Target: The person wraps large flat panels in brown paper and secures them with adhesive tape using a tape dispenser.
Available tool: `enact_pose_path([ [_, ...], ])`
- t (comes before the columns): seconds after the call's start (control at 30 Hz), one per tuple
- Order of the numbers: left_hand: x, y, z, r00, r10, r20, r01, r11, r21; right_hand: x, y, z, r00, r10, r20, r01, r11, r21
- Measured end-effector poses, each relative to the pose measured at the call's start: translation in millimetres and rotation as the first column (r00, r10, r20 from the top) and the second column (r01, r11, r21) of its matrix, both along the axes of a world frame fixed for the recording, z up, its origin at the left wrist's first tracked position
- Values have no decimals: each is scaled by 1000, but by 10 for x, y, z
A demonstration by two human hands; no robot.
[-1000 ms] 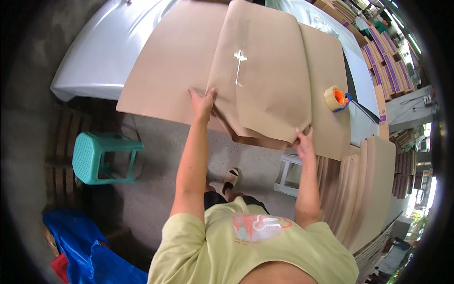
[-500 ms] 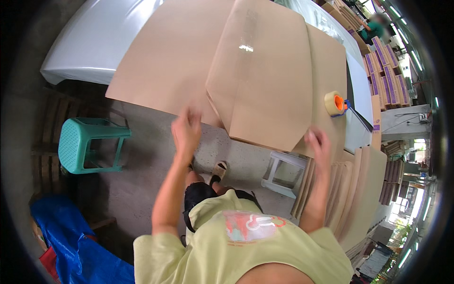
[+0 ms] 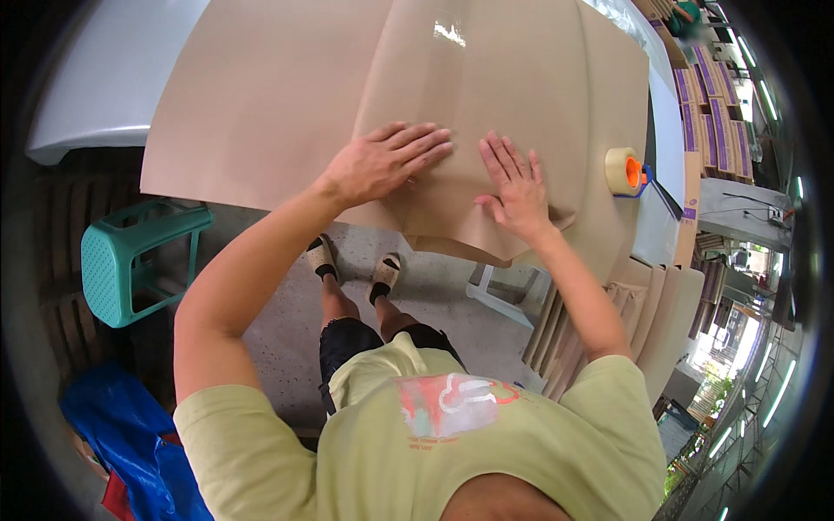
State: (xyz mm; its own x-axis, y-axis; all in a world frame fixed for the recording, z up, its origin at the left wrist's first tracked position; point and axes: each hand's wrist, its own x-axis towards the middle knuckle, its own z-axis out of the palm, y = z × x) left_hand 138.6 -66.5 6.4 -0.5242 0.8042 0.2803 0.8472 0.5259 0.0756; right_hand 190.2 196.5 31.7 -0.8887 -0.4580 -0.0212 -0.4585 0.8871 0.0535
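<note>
Right now I have both palms flat, fingers spread, on the folded cardboard sheet (image 3: 486, 95): left hand (image 3: 382, 161) beside right hand (image 3: 514, 187), its near edge running crosswise under them.

Pale yellow-green T-shirt (image 3: 452, 434), pink-white chest print; dark shorts (image 3: 347, 334); sandals (image 3: 385, 271).

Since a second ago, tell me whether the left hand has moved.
Yes. The left hand left the cardboard sheet's near edge and now lies flat farther in, toward the tape roll.
</note>
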Motion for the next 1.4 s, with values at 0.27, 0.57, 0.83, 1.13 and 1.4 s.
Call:
enact_pose_path([
  [0.27, 178, 672, 176, 938, 206, 278, -229, 972, 53, -63, 18, 7, 998, -47, 43, 46, 999, 28],
  [0.57, 103, 779, 215, 926, 224, 304, -239, 971, 11, 93, 1562, 80, 977, 28, 210, 23, 972, -235],
  [0.83, 289, 1013, 83, 947, 319, 17, -318, 946, -59, 203, 1585, -62, 994, 58, 89, -49, 994, -96],
  [1.13, 252, 1105, 155, 939, 340, 55, -332, 936, -116, 367, 1519, -159, 992, -123, 29, 126, 972, -198],
  [1.4, 164, 1186, 287, 950, 311, 5, -305, 934, -188, 572, 1460, -280, 983, 118, -138, -138, 980, -141],
])
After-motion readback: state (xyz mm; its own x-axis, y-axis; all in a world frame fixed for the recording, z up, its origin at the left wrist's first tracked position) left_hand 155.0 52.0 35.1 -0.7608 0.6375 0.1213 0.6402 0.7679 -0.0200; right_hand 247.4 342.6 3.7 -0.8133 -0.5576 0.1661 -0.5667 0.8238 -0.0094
